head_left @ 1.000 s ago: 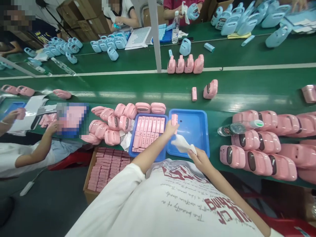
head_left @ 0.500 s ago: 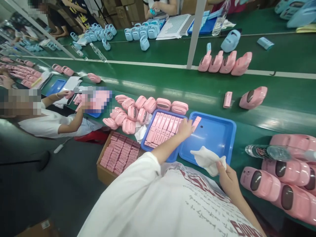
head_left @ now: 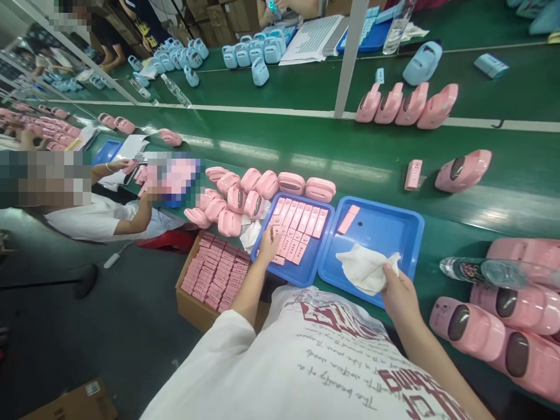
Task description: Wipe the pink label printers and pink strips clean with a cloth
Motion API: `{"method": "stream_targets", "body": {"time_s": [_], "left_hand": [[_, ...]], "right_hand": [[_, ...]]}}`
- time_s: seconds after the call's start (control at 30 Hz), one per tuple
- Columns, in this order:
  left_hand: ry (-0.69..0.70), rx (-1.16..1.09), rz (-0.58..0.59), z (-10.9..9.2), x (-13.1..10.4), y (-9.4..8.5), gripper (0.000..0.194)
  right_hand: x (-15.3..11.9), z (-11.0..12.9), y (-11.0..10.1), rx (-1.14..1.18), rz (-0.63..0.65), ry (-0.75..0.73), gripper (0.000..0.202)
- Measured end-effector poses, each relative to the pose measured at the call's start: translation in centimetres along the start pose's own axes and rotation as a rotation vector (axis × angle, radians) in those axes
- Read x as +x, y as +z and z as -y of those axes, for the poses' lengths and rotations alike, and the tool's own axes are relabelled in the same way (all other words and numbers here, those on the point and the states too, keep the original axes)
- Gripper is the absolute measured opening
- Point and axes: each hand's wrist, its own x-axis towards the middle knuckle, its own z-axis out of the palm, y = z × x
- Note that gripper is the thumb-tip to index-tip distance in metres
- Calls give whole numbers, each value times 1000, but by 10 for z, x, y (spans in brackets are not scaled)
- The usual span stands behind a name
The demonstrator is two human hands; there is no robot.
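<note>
My left hand (head_left: 267, 245) is over the left end of the blue tray (head_left: 313, 274), its fingertips at the small pink rectangular parts (head_left: 290, 242) laid in rows there. Whether it grips one of them I cannot tell. Thumb and fingers of my right hand (head_left: 400, 291) pinch a white cloth (head_left: 365, 268), which hangs over the front of the second blue tray (head_left: 394, 219). One pink rectangular piece (head_left: 349, 219) lies in that tray's back left corner, apart from both hands.
Pink rounded housings (head_left: 236, 199) crowd behind the left tray; more (head_left: 475, 329) stand at right, with a plastic bottle (head_left: 481, 272) on them. A carton (head_left: 192, 306) of pink parts sits below, left. A co-worker (head_left: 100, 219) sits further left. A metal post (head_left: 350, 64) rises behind.
My left hand has left the second tray and moved left to the first one. The pink piece it held now lies in the second tray. The cloth stays in my right hand.
</note>
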Motion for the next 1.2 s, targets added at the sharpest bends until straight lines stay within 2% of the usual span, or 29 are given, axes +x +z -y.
{"method": "stream_targets", "body": {"time_s": [0.13, 0.2, 0.27, 0.37, 0.47, 0.57, 0.7, 0.8, 0.9, 0.97, 1.1, 1.2], "left_hand": [[93, -358, 229, -47, -32, 0, 37], [59, -762, 479, -70, -49, 2, 38], [27, -1020, 678, -89, -64, 5, 39], [26, -1092, 881, -106, -76, 10, 43], [8, -1102, 997, -111, -78, 16, 46], [-41, -1147, 1054, -113, -77, 20, 47], [-140, -1175, 1152, -116, -78, 22, 48], [-145, -1123, 1112, -122, -81, 22, 47], [-93, -1040, 1076, -130, -85, 22, 45], [-93, -1013, 1069, -135, -87, 23, 47], [-159, -1008, 1012, -146, -88, 27, 53], [-260, -1065, 920, -154, -85, 25, 60]], "right_hand": [[-2, 22, 15, 162, -55, 110, 48], [-4, 32, 19, 214, -65, 101, 50], [-6, 42, 22, 253, -58, 75, 48], [-10, 58, 24, 286, -33, -4, 44], [-14, 75, 28, 300, -67, -110, 41], [-19, 89, 34, 262, -52, -219, 38], [-23, 94, 41, 156, 90, -304, 38], [-27, 93, 46, 28, 202, -367, 40], [-31, 96, 52, -120, 278, -503, 41], [-31, 102, 56, -257, 307, -672, 38], [-28, 109, 63, -582, 394, -1193, 40], [-30, 106, 62, -743, 572, -1453, 41]]}}
